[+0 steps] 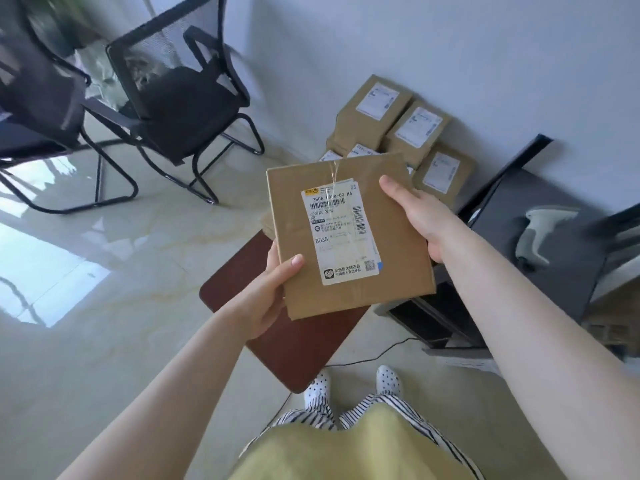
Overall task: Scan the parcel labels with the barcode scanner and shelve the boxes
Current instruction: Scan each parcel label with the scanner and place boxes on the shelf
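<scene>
From the head camera, a person stands and holds a flat brown box out in front, up in the air over a dark red board on the floor. The left hand grips the box's near left corner, thumb on top and fingers tucked under. The right hand holds the far right edge, thumb lying along the top, and the other fingers are hidden behind the box. The box's white label faces up, with its bar codes easy to see.

More boxes sit in a pile against the wall, just past the held one. Their labels face out too. To the right is a dark table, and a pale scanner lies on top of it. No hand touches the scanner. Two black chairs stand off to the left.

I think this is the step of getting a box ready to scan. It looks picked up but not scanned yet. Next, one hand would need to let go and take the scanner, most likely the right, since the scanner is on that side. The left hand would then have to hold the box alone and keep the label flat and facing up. I can't see a shelf for certain, so I can't tell where the box will go.
</scene>
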{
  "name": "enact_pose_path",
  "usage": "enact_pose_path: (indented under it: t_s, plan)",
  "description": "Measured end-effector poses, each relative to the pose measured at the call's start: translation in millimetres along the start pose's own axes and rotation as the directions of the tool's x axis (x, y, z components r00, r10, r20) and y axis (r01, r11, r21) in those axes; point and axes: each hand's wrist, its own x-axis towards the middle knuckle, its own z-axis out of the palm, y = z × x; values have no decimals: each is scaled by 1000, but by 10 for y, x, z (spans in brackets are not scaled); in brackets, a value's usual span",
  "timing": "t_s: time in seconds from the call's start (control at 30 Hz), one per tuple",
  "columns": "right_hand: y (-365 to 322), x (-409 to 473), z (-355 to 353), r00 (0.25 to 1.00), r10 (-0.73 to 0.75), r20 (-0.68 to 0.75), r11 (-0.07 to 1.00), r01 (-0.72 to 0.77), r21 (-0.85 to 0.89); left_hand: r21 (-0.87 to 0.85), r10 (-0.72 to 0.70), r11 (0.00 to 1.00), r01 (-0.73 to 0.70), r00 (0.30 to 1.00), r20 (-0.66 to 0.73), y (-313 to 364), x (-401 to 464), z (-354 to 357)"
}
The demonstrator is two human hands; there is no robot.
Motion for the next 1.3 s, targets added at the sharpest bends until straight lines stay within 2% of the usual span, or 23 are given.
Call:
enact_pose_path:
  t_s: [0.1, 0.2, 0.4, 0.63, 0.83, 0.97, 1.07, 1.13, 1.17, 1.23, 1.3]
  plan:
    - [-141, -145, -453, 997, -24, -67, 999, 27, 47, -39, 48, 998, -48, 999, 15, 203, 240, 408]
    - [-208, -249, -867, 992, -39, -117, 993, 51, 102, 1, 36, 999, -36, 997, 75, 348, 444, 775]
    - [-184, -343, -1531, 992, -30, -124, 987, 48, 151, 27, 47, 998, -50, 996, 82, 473, 656, 1413]
    - [54, -177, -1920, 995, 51, -84, 960, -25, 277, 71, 39, 997, -39, 999, -1, 454, 848, 1811]
    - [243, 44, -2080, 993, 112, -25, 944, -98, 315, 103, 25, 995, -15, 994, -104, 429, 949, 2009]
    - [263, 172, -2168, 994, 102, 29, 951, -106, 291, 121, 20, 993, 1, 985, -169, 467, 961, 2087]
    - [406, 280, -2257, 998, 11, 58, 954, -28, 298, 150, 8, 988, 21, 981, -193, 479, 948, 2102]
    - [630, 422, -2330, 994, -90, -54, 940, 103, 326, 170, 9, 985, 25, 981, -195, 482, 938, 2129]
    - [761, 504, -2367, 974, -130, -185, 929, 185, 321, 179, 11, 984, 24, 980, -196, 485, 937, 2146]
    - [1035, 646, -2465, 862, -136, -488, 938, 271, 218, 195, 23, 981, 17, 979, -201, 499, 940, 2193]
    - [1267, 738, -2560, 704, -78, -705, 978, 190, 81, 200, 32, 980, 10, 977, -208, 504, 947, 2218]
